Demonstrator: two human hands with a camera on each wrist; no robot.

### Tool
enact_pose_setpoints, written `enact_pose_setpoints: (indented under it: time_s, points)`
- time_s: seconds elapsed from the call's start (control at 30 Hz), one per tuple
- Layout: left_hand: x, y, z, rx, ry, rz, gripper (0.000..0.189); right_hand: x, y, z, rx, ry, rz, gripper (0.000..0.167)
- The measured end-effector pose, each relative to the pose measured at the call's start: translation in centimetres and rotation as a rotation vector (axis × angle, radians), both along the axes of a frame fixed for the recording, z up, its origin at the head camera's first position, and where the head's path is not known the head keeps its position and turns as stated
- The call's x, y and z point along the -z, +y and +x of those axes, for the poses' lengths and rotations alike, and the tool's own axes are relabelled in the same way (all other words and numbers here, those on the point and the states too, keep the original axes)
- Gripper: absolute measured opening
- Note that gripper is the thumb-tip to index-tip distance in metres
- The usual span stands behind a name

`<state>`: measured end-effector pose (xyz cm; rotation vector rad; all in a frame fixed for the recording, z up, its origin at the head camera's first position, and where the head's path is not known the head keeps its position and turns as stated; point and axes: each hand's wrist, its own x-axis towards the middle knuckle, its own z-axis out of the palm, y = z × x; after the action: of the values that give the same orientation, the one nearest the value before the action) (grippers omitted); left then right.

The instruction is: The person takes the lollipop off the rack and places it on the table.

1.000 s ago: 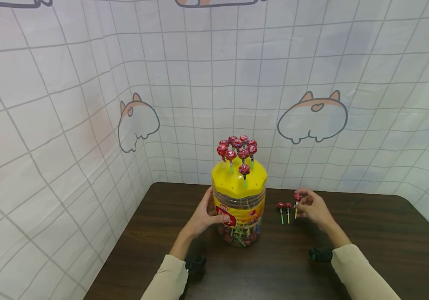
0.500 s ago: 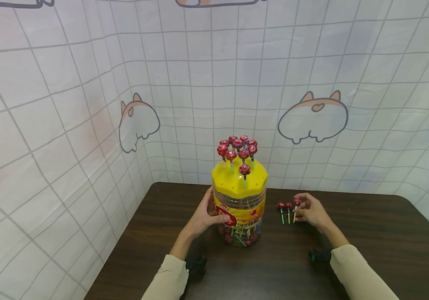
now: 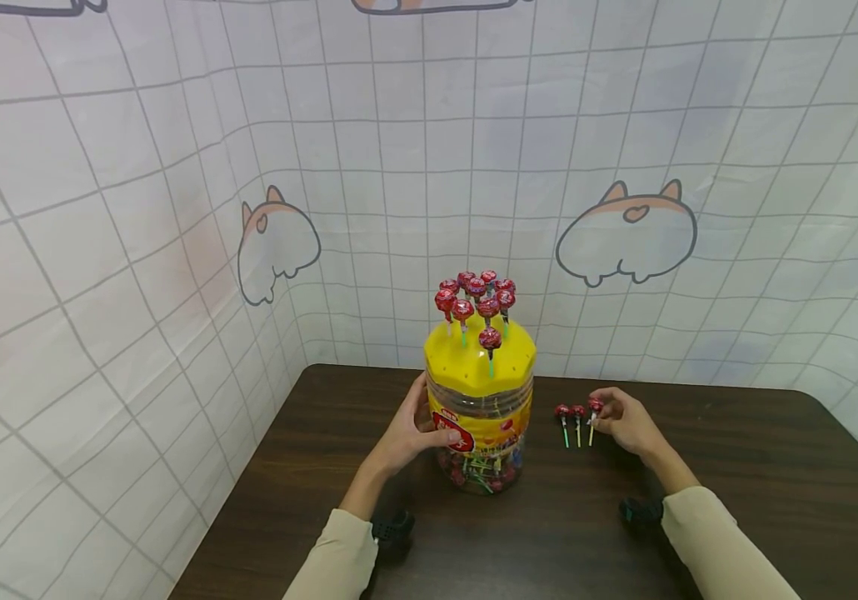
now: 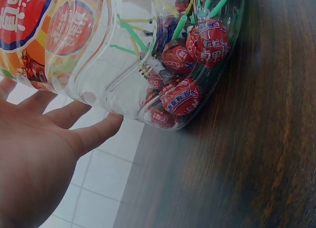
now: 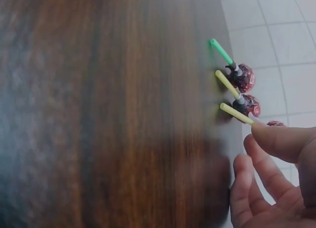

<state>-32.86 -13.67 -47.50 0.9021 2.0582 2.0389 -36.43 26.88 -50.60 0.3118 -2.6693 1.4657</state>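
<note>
In the head view a clear plastic candy jar (image 3: 481, 429) with a yellow lid (image 3: 466, 367) stands on the table, lollipops visible through its lower part. Several red-wrapped lollipops (image 3: 489, 338) stick up from the lid. My left hand (image 3: 402, 433) holds the jar's left side, thumb across the label; the left wrist view shows the fingers along its wall. My right hand (image 3: 627, 421) pinches a lollipop (image 5: 237, 113) with a yellow stick, near its head, which the thumb mostly hides in the right wrist view. Beside it lie a green-stick lollipop (image 3: 563, 421) and another yellow-stick lollipop (image 3: 578, 423), side by side.
The dark wooden table (image 3: 534, 550) carries everything. A white gridded curtain (image 3: 429, 167) with cartoon animals hangs behind its far edge and along the left. Black bands (image 3: 393, 528) are by both wrists.
My right hand has brought its lollipop slightly nearer to me, down into line with the two lying ones. The fingers have shifted around it. Left hand and jar stay put.
</note>
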Motion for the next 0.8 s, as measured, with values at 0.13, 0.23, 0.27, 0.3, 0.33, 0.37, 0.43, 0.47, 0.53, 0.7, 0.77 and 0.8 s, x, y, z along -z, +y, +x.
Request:
enact_pose_setpoints:
  time_s: [0.13, 0.23, 0.27, 0.3, 0.33, 0.37, 0.43, 0.47, 0.53, 0.7, 0.77, 0.8]
  points:
    - [-0.02, 0.00, 0.02, -0.001, 0.000, -0.003, 0.094, 0.16, 0.10, -0.06, 0.016, 0.008, 0.046, 0.045]
    - [-0.01, -0.02, 0.00, 0.001, 0.006, -0.004, 0.094, 0.27, 0.20, -0.15, 0.025, 0.004, 0.078, 0.046]
    - [0.01, -0.02, -0.02, 0.001, 0.007, -0.004, 0.094, 0.28, 0.23, -0.16, 0.026, 0.003, 0.085, 0.046]
    - [0.03, -0.03, -0.03, 0.001, 0.008, -0.003, 0.094, 0.30, 0.27, -0.19, 0.031, 0.000, 0.091, 0.045]
    - [0.03, -0.03, -0.04, 0.002, 0.010, -0.003, 0.094, 0.29, 0.29, -0.20, 0.035, -0.003, 0.094, 0.045]
    - [0.03, -0.04, -0.05, 0.003, 0.011, -0.002, 0.094, 0.28, 0.32, -0.20, 0.037, -0.004, 0.100, 0.045]
    - [0.06, -0.05, -0.07, 0.003, 0.012, -0.001, 0.095, 0.31, 0.40, -0.22, 0.039, 0.001, 0.113, 0.044]
    - [0.06, -0.05, -0.08, 0.003, 0.010, 0.000, 0.095, 0.34, 0.40, -0.23, 0.044, -0.001, 0.115, 0.043]
    - [0.04, -0.05, -0.06, 0.004, 0.011, 0.001, 0.095, 0.37, 0.44, -0.26, 0.048, 0.000, 0.120, 0.042]
    - [0.07, -0.07, -0.05, 0.002, 0.015, 0.000, 0.095, 0.39, 0.41, -0.33, 0.055, -0.022, 0.134, 0.038]
    - [0.10, -0.09, -0.06, -0.001, 0.016, -0.001, 0.095, 0.36, 0.43, -0.36, 0.057, -0.038, 0.147, 0.036]
    - [0.10, -0.10, -0.06, -0.002, 0.018, -0.002, 0.095, 0.32, 0.42, -0.37, 0.062, -0.045, 0.158, 0.035]
